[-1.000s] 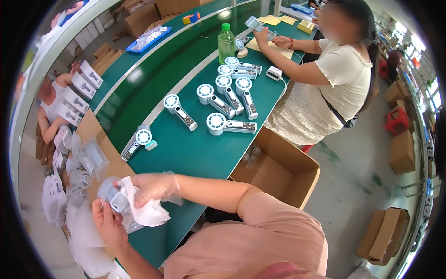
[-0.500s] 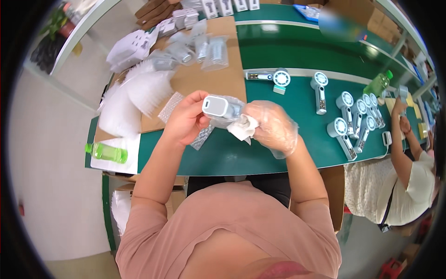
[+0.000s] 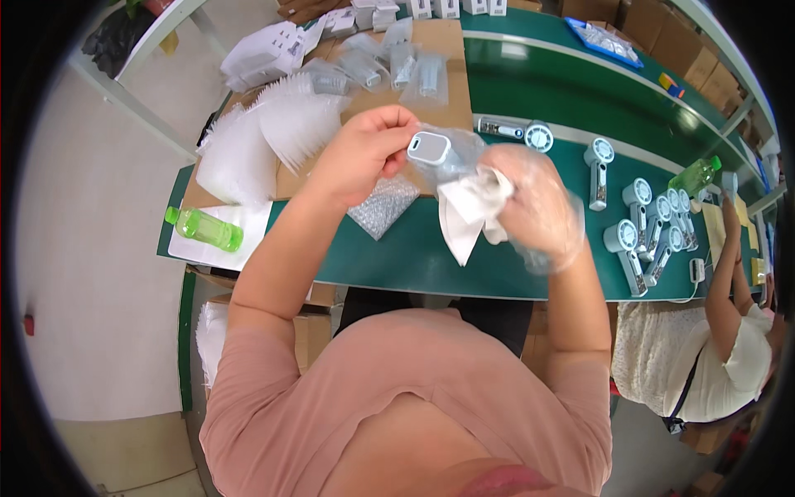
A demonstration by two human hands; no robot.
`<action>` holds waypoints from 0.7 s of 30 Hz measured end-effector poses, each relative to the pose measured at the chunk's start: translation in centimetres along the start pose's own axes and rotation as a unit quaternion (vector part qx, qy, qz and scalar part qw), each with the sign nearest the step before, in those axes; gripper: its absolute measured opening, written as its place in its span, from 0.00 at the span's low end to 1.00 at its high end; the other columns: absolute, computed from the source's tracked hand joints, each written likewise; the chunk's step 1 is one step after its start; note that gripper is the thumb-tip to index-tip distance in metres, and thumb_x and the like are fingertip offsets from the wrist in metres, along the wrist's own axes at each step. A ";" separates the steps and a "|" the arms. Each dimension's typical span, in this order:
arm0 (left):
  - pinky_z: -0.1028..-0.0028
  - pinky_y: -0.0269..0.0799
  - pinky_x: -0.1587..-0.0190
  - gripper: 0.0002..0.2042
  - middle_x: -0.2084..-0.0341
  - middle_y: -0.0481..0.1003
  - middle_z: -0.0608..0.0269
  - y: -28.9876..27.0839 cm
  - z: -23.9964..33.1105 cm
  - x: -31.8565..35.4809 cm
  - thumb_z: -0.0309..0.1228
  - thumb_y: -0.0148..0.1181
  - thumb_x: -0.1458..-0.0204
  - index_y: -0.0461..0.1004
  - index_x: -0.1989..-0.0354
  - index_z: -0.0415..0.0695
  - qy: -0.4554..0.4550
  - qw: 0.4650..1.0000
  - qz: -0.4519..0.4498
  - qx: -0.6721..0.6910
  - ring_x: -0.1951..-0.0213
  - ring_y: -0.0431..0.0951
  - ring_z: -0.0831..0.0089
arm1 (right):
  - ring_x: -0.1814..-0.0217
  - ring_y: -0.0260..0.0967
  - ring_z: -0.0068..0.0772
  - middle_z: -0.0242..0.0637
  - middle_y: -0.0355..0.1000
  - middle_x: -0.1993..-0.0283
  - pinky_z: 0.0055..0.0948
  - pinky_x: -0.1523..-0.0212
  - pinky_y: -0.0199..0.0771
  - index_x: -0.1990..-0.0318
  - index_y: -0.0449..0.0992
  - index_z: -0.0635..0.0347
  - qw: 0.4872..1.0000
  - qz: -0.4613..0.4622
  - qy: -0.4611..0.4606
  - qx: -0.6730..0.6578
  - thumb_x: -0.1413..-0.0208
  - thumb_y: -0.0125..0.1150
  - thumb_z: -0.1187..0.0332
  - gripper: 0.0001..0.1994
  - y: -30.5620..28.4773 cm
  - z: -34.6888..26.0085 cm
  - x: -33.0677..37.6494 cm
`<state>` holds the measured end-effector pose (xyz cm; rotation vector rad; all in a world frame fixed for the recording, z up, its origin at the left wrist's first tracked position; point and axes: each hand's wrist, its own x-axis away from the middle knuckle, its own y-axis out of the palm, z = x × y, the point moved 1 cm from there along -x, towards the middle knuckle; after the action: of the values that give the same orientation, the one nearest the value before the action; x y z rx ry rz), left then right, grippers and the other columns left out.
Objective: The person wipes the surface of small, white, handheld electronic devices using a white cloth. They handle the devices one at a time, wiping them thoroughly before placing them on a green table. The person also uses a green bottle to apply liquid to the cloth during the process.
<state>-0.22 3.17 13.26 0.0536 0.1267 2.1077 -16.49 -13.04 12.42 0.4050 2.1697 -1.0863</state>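
In front of me is a pale blue and white handheld device (image 3: 431, 148), its rounded grey end showing through a clear plastic bag (image 3: 465, 146). The bare fingers of my left hand (image 3: 368, 153) pinch the bag's edge beside that end. My right hand (image 3: 538, 203), in a loose clear plastic glove, is closed on a crumpled white cloth (image 3: 465, 207) against the other side of the bag. The far part of the device is hidden by the bag, cloth and glove. A sheet of bubble wrap (image 3: 383, 205) lies below my left hand.
Several handheld fans (image 3: 633, 248) lie to the right, with another fan (image 3: 517, 131) behind my right hand. Bagged devices (image 3: 426, 74) and white foam sleeves (image 3: 236, 161) cover the cardboard at left. A green bottle (image 3: 205, 229) lies nearer. A co-worker (image 3: 704, 348) works at right.
Both hands and the bagged device have shifted up and to the right in view. More of the white cloth hangs below my right hand. The view itself has shifted a little.
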 end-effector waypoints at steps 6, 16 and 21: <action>0.85 0.56 0.78 0.04 0.80 0.67 0.75 0.1 -0.4 -1.2 0.30 0.55 0.42 0.71 0.67 0.44 -0.020 1.000 -0.001 -0.006 0.80 0.63 0.87 | 0.69 0.68 0.49 0.43 0.69 0.73 0.35 0.65 0.70 0.65 0.74 0.61 0.995 0.023 0.057 -0.082 0.58 0.61 0.74 0.10 -0.9 1.3 0.1; 0.83 0.62 0.70 0.04 0.77 0.71 0.73 -2.7 0.5 -5.3 0.31 0.54 0.41 0.71 0.65 0.45 0.139 0.967 0.039 -0.208 0.74 0.70 0.84 | 0.58 0.70 0.19 0.32 0.74 0.59 0.21 0.56 0.70 0.53 0.74 0.59 0.925 0.216 0.167 -0.264 0.49 0.63 0.78 0.15 3.0 5.9 1.6; 0.69 0.72 0.61 0.13 0.66 0.73 0.58 -8.2 -7.8 -4.1 0.31 0.58 0.46 0.69 0.54 0.40 0.023 0.909 0.085 -0.408 0.65 0.76 0.65 | 0.59 0.71 0.25 0.36 0.75 0.62 0.25 0.56 0.71 0.58 0.75 0.61 0.921 0.191 0.279 -0.192 0.47 0.59 0.73 0.09 6.4 10.7 5.8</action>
<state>8.18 3.26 4.65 -0.5011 -0.7589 2.1763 -12.73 -17.82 0.05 0.9956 2.5633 -0.3281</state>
